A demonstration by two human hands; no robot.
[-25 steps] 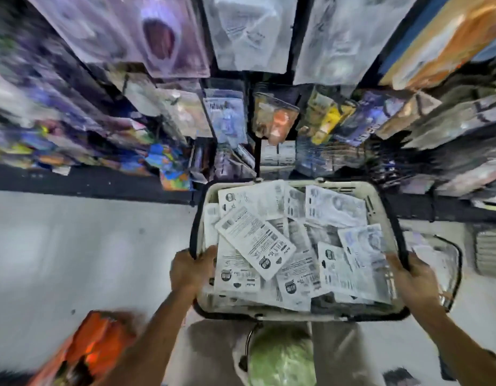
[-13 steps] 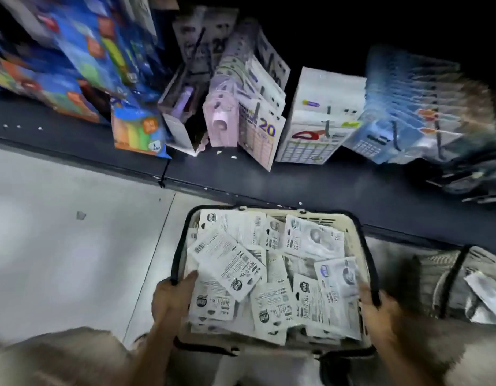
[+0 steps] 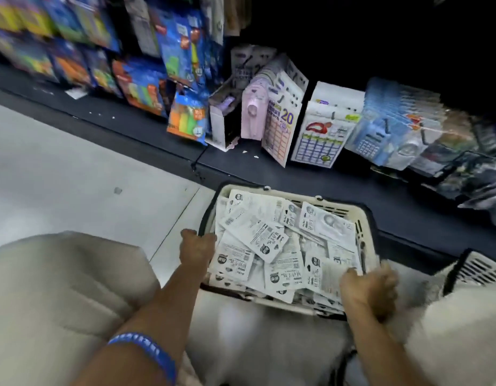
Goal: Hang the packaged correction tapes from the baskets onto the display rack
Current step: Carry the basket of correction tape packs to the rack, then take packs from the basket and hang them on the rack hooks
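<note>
A cream plastic basket (image 3: 342,210) with black handles sits low in front of me, just short of the dark shelf base. It is piled with several white packaged correction tapes (image 3: 264,240), most lying back side up. My left hand (image 3: 196,246) grips the basket's left rim. My right hand (image 3: 370,291) grips its near right corner, blurred by motion. The display rack (image 3: 168,59) rises behind it, hung with coloured packets; its hooks are hard to make out.
A second cream basket (image 3: 476,270) stands at the right edge. Pink and white stationery boxes and calendar-like cards (image 3: 283,118) lean on the dark bottom shelf (image 3: 146,135). Pale floor tiles (image 3: 74,185) spread to the left. My knees fill the foreground.
The basket has come down from rack height to floor level beside the shelf base. Both hands have stayed on its rim. My view has tilted downwards.
</note>
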